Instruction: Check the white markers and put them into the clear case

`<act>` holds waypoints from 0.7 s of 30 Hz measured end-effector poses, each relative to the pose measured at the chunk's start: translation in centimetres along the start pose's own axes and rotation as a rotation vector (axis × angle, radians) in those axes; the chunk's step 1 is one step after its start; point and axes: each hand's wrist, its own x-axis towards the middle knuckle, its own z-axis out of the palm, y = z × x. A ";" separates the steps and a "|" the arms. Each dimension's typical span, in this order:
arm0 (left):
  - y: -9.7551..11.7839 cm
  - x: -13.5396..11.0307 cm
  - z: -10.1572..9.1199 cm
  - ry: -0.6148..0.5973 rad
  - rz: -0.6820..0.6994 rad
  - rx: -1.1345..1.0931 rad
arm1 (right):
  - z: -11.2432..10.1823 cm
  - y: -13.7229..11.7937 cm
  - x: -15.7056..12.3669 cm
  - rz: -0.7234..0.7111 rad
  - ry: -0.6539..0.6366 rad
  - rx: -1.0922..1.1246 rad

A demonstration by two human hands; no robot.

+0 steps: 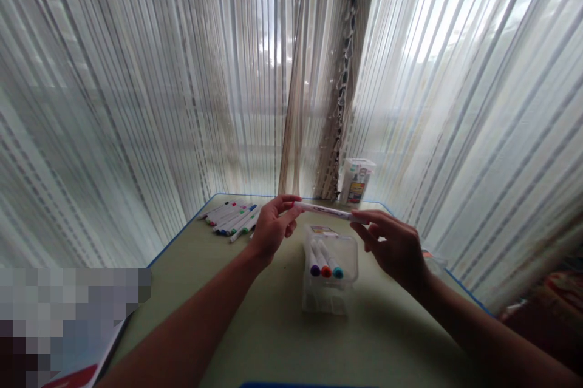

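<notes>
A white marker is held level above the table between my two hands. My left hand pinches its left end, where a bit of red or pink shows at the fingertips. The other end sits between the thumb and fingers of my right hand. Just below the marker stands a clear plastic case. Three markers lie side by side on it, with a purple cap, an orange cap and a teal cap facing me.
Several white markers with coloured ends lie in a loose pile at the table's back left. A clear box with a printed label stands at the back edge by the curtain. Another clear plastic item is partly behind my right wrist.
</notes>
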 end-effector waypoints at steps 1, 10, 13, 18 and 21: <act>0.0 0.0 0.0 0.000 -0.001 0.001 | 0.0 0.0 0.0 0.014 0.003 0.001; 0.2 -0.1 0.1 -0.008 -0.023 0.016 | -0.1 0.1 -0.3 0.120 -0.034 0.023; 0.0 0.0 0.0 -0.022 -0.015 0.008 | 0.0 0.1 -0.4 0.146 -0.024 0.057; -0.1 0.1 0.0 -0.026 -0.011 0.012 | 0.1 0.3 -0.2 0.157 -0.026 0.126; -0.1 0.1 0.0 -0.025 -0.010 0.027 | 0.1 0.3 -0.1 0.172 -0.024 0.145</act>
